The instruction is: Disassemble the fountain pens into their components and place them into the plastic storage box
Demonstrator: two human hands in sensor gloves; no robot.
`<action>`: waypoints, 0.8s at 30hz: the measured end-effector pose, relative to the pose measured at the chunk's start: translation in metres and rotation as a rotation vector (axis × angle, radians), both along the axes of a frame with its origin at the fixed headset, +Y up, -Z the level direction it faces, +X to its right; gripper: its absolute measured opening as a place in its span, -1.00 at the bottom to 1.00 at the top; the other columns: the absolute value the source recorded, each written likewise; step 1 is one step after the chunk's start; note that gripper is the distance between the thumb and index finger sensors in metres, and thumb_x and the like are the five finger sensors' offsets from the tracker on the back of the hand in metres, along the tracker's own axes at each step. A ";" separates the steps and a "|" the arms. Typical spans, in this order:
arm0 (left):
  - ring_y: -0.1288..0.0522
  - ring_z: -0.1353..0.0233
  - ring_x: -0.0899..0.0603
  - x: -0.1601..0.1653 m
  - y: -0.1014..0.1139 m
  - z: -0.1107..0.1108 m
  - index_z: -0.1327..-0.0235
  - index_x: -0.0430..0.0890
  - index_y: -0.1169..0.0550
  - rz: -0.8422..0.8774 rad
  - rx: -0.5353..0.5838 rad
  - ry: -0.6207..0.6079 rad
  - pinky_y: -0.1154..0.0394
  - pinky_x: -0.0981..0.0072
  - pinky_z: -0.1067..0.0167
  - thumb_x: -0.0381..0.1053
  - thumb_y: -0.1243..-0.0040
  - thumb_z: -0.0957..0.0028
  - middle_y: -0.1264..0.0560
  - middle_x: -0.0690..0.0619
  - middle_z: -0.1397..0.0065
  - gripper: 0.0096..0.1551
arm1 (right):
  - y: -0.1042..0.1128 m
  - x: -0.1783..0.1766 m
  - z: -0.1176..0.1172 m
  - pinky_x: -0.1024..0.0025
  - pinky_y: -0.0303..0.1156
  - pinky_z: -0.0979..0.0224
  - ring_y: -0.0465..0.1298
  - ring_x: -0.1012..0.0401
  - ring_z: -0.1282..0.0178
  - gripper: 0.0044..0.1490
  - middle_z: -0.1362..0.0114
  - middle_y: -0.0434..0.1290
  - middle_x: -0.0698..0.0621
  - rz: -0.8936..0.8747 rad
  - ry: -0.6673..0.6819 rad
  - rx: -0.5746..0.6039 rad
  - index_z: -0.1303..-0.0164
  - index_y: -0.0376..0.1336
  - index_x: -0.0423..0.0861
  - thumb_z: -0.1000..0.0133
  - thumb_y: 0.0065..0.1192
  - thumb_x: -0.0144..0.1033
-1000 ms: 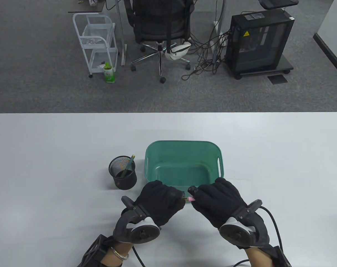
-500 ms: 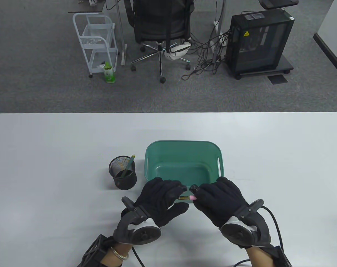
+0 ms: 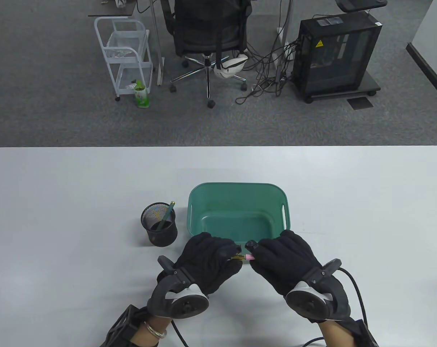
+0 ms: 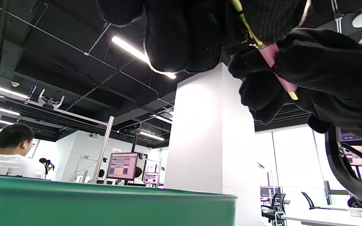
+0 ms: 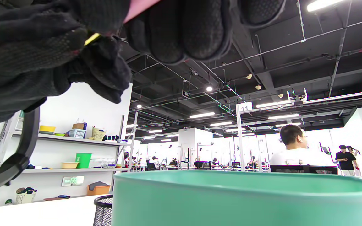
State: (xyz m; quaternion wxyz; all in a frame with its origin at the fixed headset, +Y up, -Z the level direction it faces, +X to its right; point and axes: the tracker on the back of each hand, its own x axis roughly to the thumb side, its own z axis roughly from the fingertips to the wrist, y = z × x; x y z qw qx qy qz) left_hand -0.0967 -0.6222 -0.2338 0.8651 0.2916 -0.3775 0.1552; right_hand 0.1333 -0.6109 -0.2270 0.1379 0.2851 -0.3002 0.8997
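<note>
A pink fountain pen (image 3: 248, 257) with a gold band is held level between both hands, just in front of the green plastic storage box (image 3: 236, 189). My right hand (image 3: 256, 255) grips its pink barrel (image 4: 273, 62). My left hand (image 3: 234, 257) pinches the gold, thin end (image 4: 245, 23). Most of the pen is hidden inside the gloves. The box looks empty. A green pen (image 3: 167, 215) stands in the black mesh cup (image 3: 160, 225) left of the box.
The box's green wall (image 5: 231, 201) fills the bottom of both wrist views, close ahead of the hands. The mesh cup (image 5: 103, 210) stands beside it. White table (image 3: 59, 202) spreads out on both sides.
My left fingers opened off the pen's gold end half a second ago and have closed on it again. The right hand has stayed put.
</note>
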 end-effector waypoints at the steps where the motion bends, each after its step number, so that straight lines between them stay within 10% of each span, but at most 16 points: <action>1: -0.60 -0.28 -0.09 0.000 0.000 0.000 -0.32 -0.11 -0.52 0.001 -0.001 -0.001 -0.33 -0.06 -0.50 0.18 -0.07 -0.38 -0.63 -0.01 -0.32 -0.53 | 0.000 0.000 0.000 0.04 0.28 -0.61 0.53 0.24 -0.25 -0.45 -0.31 0.52 0.15 0.001 0.000 0.000 -0.36 0.41 0.16 -0.20 0.16 0.07; 24: -0.70 -0.03 -0.07 -0.002 0.000 -0.002 0.00 -0.13 -0.68 0.020 -0.011 -0.006 -0.45 -0.01 -0.35 0.19 0.17 -0.41 -0.76 0.02 -0.01 -0.44 | -0.002 -0.003 0.001 0.04 0.27 -0.62 0.52 0.25 -0.25 -0.45 -0.31 0.52 0.15 0.003 0.011 0.001 -0.36 0.40 0.17 -0.20 0.16 0.07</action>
